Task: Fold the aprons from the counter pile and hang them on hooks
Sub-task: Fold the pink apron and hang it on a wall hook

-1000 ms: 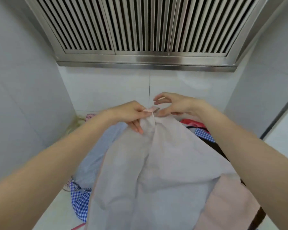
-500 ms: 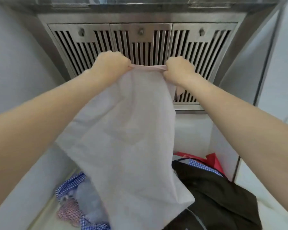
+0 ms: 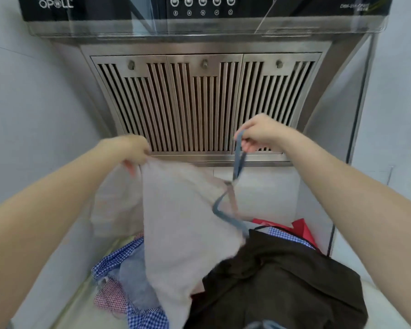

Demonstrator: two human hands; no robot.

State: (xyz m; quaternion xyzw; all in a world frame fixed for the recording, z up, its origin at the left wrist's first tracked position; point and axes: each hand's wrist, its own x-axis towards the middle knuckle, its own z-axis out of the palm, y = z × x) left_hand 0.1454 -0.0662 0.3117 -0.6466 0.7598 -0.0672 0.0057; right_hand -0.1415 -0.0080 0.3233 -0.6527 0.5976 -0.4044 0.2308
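Both hands are raised in front of the hood, each holding a different part of the same pale grey-pink cloth apron [image 3: 183, 222]. Fingers of the left hand [image 3: 131, 148] are curled over the apron's upper edge, bunching the cloth in a clenched grip near its top left corner. From that grip the fabric hangs down in a broad sheet, its lower part blurred and reaching into the heap below. On the other side, the right hand [image 3: 259, 132] pinches a narrow blue-grey fabric strap [image 3: 237, 160] between thumb and curled fingers; the strap drops as a loop from the hand, joins the apron's top right corner, then curves on down toward the pile.

Below, on the pale kitchen counter [image 3: 384, 302], lies the rest of the aprons in a loose heap that runs from the back wall toward the counter's front edge. A dark brown crumpled apron [image 3: 282, 281] covers the right and front of the heap. At the left sit a blue-and-white checked apron [image 3: 112, 260], a plain blue-grey cloth [image 3: 135, 279] and a red-and-white checked cloth [image 3: 109, 298]. At the back right, a bright red cloth [image 3: 301, 227] shows against the wall, with another strip of blue check just in front of it.

Behind the hands hangs a stainless steel range hood with slotted vent panels [image 3: 204, 103], topped by a black glass control panel with round buttons [image 3: 202, 5].
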